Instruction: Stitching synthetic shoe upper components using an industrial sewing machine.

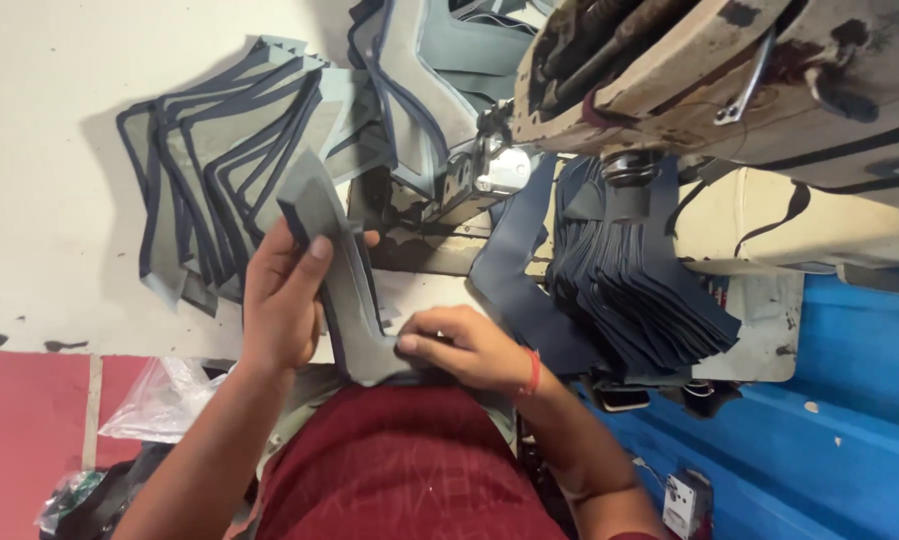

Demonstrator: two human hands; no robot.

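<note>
Holding one grey fabric piece (pixel 339 270) in front of the sewing machine (pixel 669 80), left hand (pixel 284 300) clamped on upper end, right hand (pixel 464 345) pinching lower end, hands apart.

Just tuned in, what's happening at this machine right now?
A person at a worn sewing machine holds a grey fabric piece with dark edging in both hands. The left hand grips its upper end, thumb near the top, while the right hand pinches its lower end. A fanned stack of similar edged pieces lies on the table to the left, and a stack of dark navy pieces sits on the right.
</note>
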